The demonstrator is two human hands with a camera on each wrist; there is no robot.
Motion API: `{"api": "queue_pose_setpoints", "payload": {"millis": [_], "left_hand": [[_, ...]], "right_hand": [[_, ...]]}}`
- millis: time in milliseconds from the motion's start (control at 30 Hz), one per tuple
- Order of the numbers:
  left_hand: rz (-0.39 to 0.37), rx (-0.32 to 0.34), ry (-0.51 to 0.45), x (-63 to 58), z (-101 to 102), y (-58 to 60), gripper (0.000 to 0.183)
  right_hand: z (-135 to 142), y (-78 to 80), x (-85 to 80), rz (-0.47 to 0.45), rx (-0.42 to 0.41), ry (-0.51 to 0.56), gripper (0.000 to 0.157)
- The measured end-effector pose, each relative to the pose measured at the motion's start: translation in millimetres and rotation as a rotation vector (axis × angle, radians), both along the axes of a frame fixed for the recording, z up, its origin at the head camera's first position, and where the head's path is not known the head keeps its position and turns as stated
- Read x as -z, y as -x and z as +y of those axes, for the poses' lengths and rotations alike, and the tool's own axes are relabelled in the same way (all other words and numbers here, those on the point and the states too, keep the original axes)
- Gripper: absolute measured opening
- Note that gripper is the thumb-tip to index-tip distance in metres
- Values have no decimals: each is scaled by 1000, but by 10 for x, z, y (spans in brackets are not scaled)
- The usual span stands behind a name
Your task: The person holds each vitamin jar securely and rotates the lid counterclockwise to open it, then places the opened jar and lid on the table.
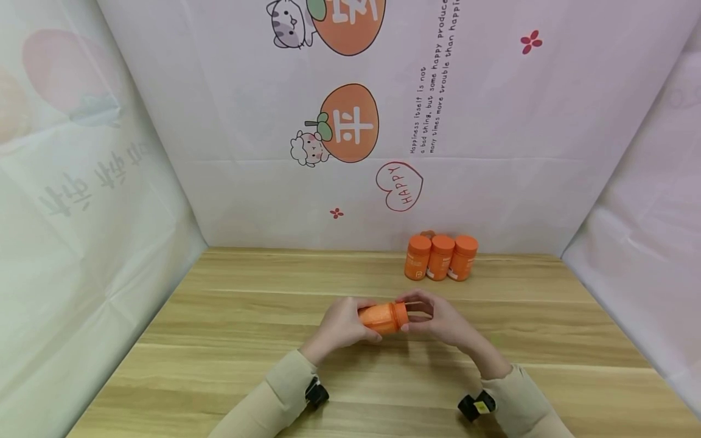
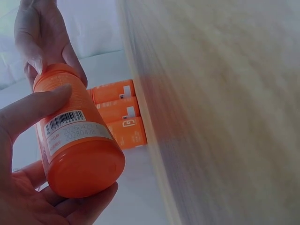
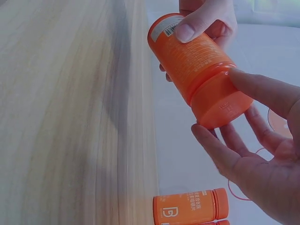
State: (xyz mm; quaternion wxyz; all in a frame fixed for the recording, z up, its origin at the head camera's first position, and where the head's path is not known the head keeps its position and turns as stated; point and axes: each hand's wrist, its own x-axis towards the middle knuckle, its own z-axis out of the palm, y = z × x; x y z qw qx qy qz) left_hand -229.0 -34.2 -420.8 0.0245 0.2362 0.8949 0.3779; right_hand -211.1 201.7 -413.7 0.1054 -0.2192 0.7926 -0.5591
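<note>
An orange pill bottle [image 1: 376, 319] is held tilted on its side above the wooden table, its cap towards the right. My left hand [image 1: 342, 323] grips the body, thumb across the printed label and fingers underneath. In the left wrist view the bottle's base [image 2: 86, 166] faces the camera, below a barcode and date strip. The right hand [image 1: 440, 320] pinches the ribbed orange cap [image 3: 220, 103] between thumb and fingertips. The cap sits on the bottle's neck, and the palm stays apart from its top.
Three matching orange bottles, left [image 1: 417, 258], middle [image 1: 440, 258] and right [image 1: 463, 258], stand upright side by side near the table's back edge. White printed sheeting [image 1: 246, 201] rises behind the wooden table [image 1: 246, 292] and along both sides.
</note>
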Motion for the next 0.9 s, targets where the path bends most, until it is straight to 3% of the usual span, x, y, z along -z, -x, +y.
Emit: {"api": "queue_pose_setpoints", "payload": {"millis": [467,633,900], "left_hand": [[-27,13,-35,0,-16,-11,51],[-28,10,-25,-8,-16,-21,51],[5,-6,7,6,4,-8,50]], "right_hand": [[2,0,3,64,-26,38,50],[-16,0,-18,64,11,18,49],[-69,-25,-75,-16,123,-90,44]]}}
